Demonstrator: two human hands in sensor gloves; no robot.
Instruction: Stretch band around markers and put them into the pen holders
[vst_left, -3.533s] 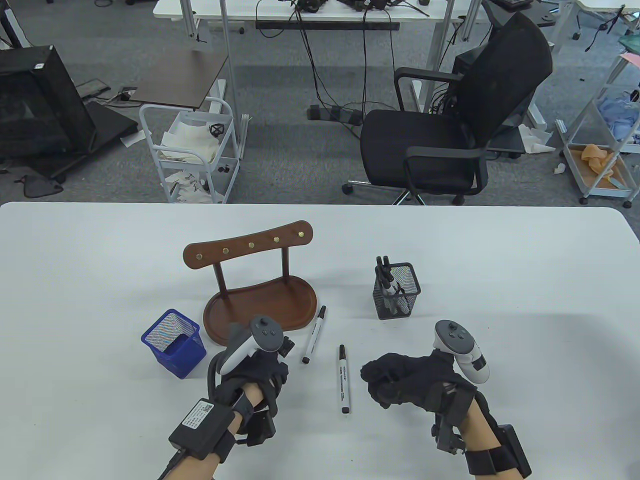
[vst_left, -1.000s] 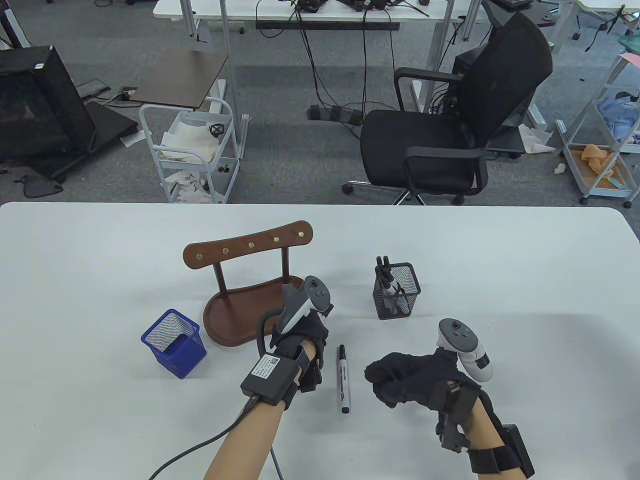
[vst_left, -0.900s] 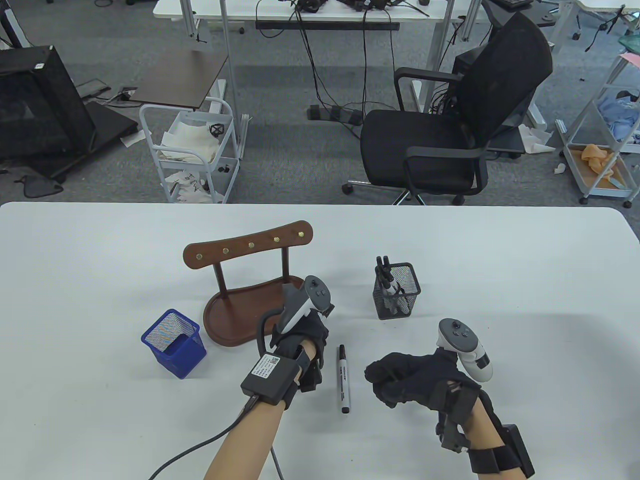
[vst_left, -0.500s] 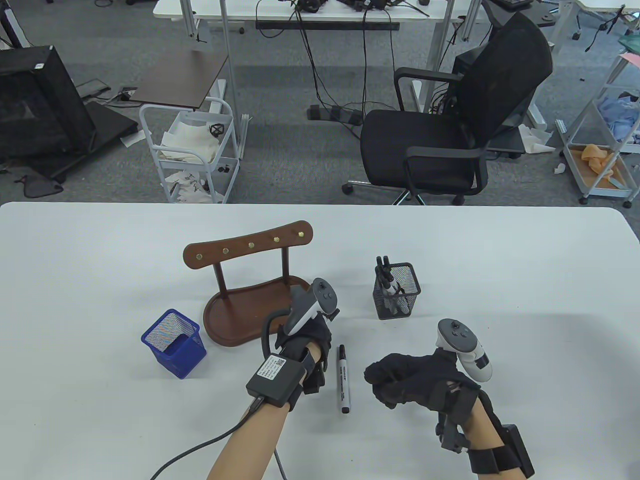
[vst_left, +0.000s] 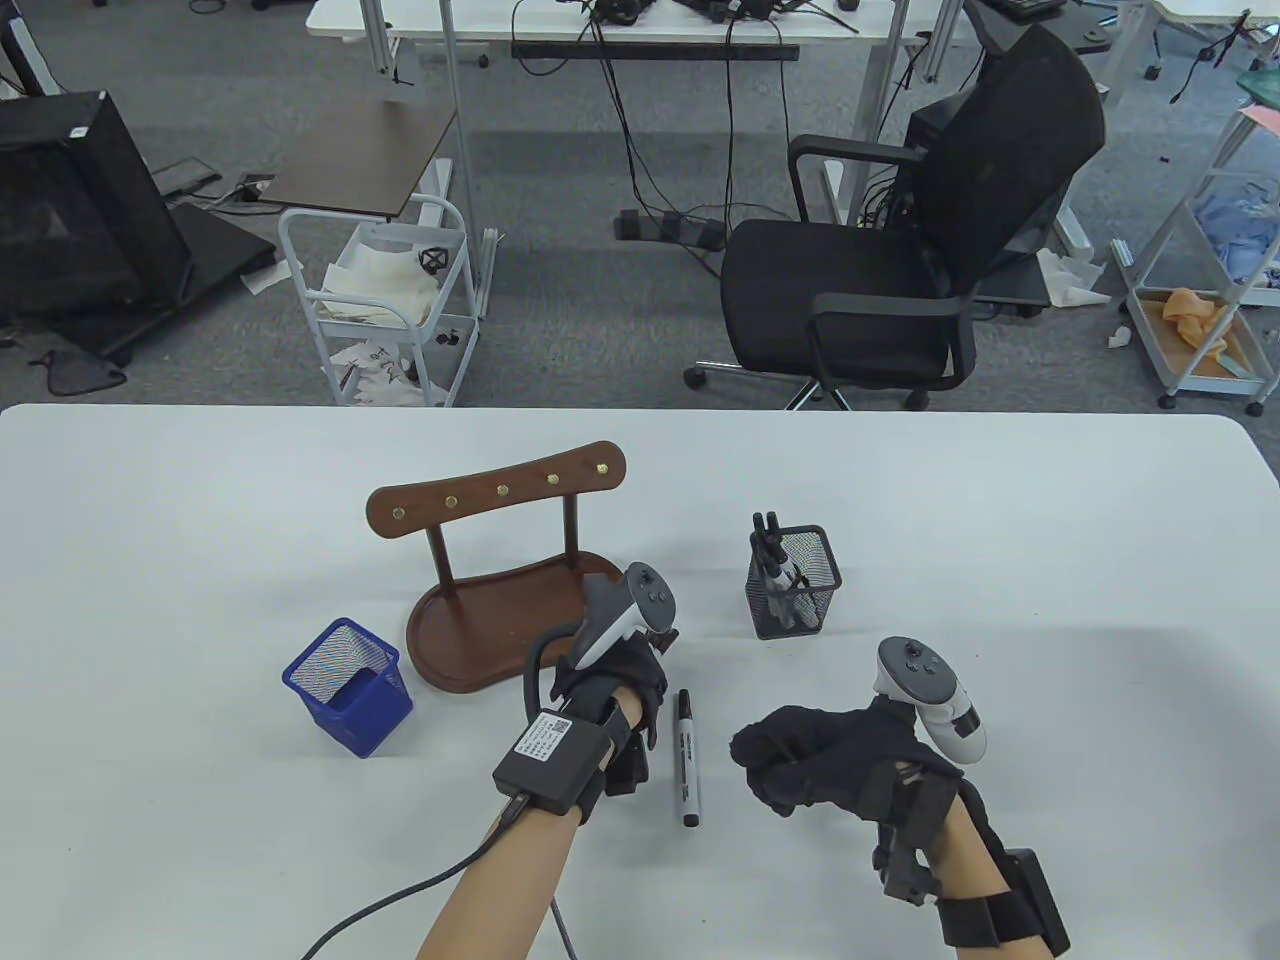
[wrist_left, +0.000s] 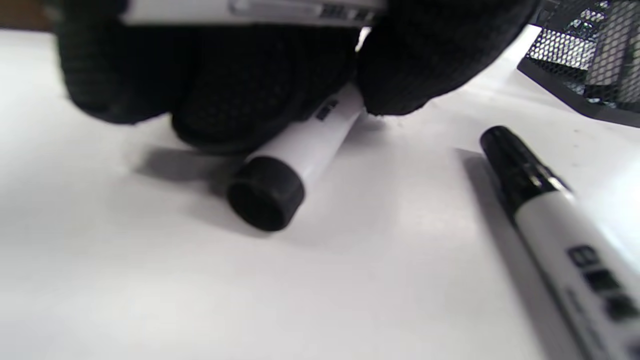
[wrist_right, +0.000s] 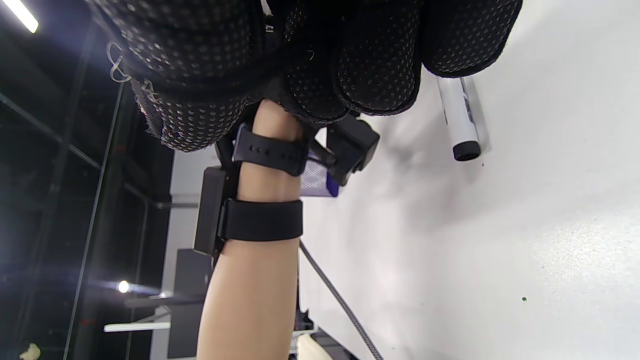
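My left hand (vst_left: 612, 690) lies over the marker beside the wooden stand. In the left wrist view its fingers (wrist_left: 250, 90) and thumb curl round that white marker (wrist_left: 312, 142), whose black end (wrist_left: 265, 194) touches the table. A second marker (vst_left: 688, 757) (wrist_left: 555, 220) lies loose just to the right of this hand. My right hand (vst_left: 800, 757) rests on the table right of that marker, its fingers (wrist_right: 370, 65) curled into a fist with nothing visible in it. The black mesh holder (vst_left: 800, 600) with several markers stands behind. A blue mesh holder (vst_left: 350, 690) stands at the left.
A brown wooden stand (vst_left: 480, 625) with a peg bar (vst_left: 500, 490) stands between the two holders, just behind my left hand. A cable runs from my left wrist off the table's front edge. An office chair (vst_left: 900, 250) stands beyond the far edge.
My left hand has moved right and forward from near the blue holder onto the marker by the stand, covering it; in the last second it only shifted slightly. The right hand stayed put.
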